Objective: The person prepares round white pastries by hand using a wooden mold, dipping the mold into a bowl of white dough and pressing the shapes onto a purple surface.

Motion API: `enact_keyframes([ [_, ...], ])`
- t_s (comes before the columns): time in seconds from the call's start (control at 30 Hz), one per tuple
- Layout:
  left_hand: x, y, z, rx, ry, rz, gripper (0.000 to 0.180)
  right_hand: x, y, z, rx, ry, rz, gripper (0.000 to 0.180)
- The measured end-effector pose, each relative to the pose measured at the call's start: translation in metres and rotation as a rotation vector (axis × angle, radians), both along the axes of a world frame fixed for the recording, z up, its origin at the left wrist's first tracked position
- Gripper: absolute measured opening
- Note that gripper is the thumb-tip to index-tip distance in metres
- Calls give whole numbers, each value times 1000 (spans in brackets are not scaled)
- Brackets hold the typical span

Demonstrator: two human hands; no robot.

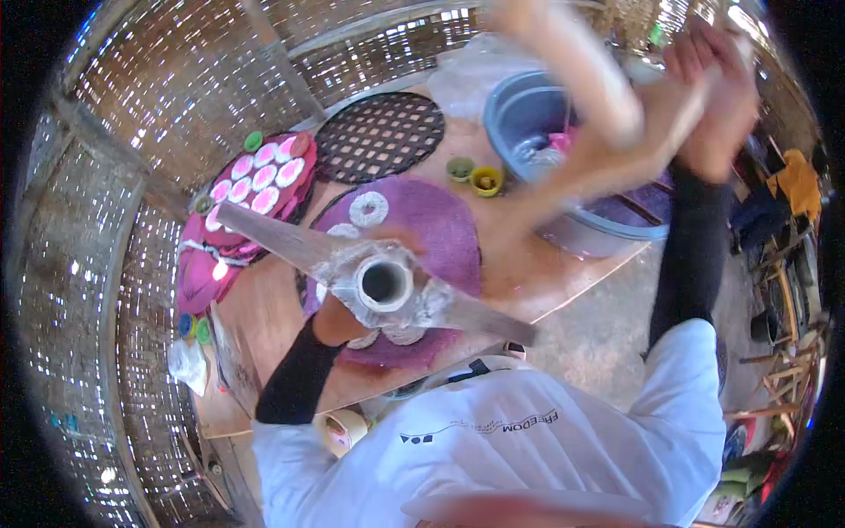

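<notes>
My left hand [335, 323] grips a wooden press [288, 246] from below. Two long wooden arms stick out from its white open-topped tube [385, 283], which looks hollow from above. White residue clings around the tube, and much of the hand is hidden. Raised at the upper right, my right hand [722, 97] is closed around a pale wooden plunger [607, 176] smeared by motion. Under the press lies a round purple mat [449, 216] bearing several white noodle-like rings, one of them a ring [368, 209] at its far side.
A black woven tray [380, 132] lies at the back. Pink-and-white rounds [264, 176] cover a mat at the left. Blue tub [519, 110] and grey-blue basin [607, 238] stand right, beside a yellow cup [486, 181]. A white pail [345, 429] sits near the table's front edge.
</notes>
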State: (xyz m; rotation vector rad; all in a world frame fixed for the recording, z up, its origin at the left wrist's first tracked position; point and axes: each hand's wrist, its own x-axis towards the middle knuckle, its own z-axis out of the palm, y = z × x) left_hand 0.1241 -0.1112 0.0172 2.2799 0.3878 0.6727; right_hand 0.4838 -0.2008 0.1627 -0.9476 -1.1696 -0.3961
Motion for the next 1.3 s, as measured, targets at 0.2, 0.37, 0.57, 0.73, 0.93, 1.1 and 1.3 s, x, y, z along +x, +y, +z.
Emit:
enact_keyframes([
  [0.2,138,11,72,-376,-790,-140,37,7,122,-39,-30,228,128,21],
  [0.37,160,45,69,-618,-896,-78,36,20,98,-73,-665,360,936,55],
  [0.57,213,55,53,-969,-728,-40,35,115,49,-184,-1582,-813,13,48],
  [0.73,238,67,48,-1225,-540,-11,34,165,70,-174,-1524,-1036,-78,15],
  [0.93,215,77,66,-1411,-350,94,33,167,92,-144,-1312,-961,-139,20],
  [1.1,214,92,68,-1486,-214,118,32,191,116,-191,-1462,-994,-140,17],
  [1.3,208,95,71,-1452,-203,189,30,197,129,-210,-1438,-933,112,18],
])
